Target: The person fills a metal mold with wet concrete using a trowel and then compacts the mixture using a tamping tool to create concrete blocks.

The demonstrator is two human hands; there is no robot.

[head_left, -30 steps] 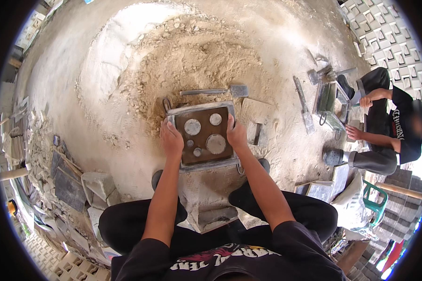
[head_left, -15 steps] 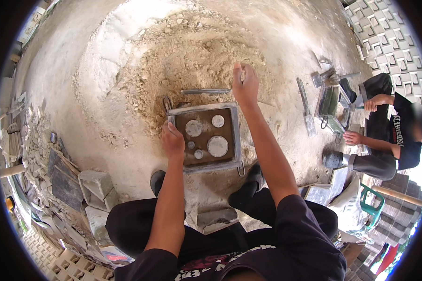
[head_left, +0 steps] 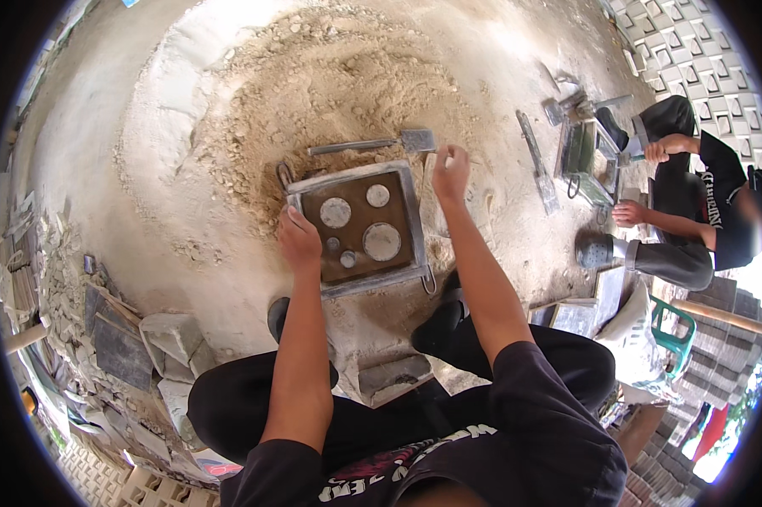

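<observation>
A square grey metal mould sits on the ground in front of me. Its brown, level fill carries several round pale discs, large and small, among them a big disc. My left hand grips the mould's left side, with fingers closed on the rim. Just off the upper right corner is my right hand, its fingers curled together; whether anything small is between them is hidden. Close to its fingertips lies a flat, square-ended metal tool with a long bar, on the sand beyond the mould.
A broad heap of sandy material spreads beyond the mould. At right, a co-worker handles another metal mould, near a long flat tool. Concrete blocks stand at left. A green plastic chair and pale sack are at lower right.
My right hand has drawn back toward me from over the sand, uncovering the tool's square end. My left hand stays on the mould's left side. The whole view has shifted slightly.
</observation>
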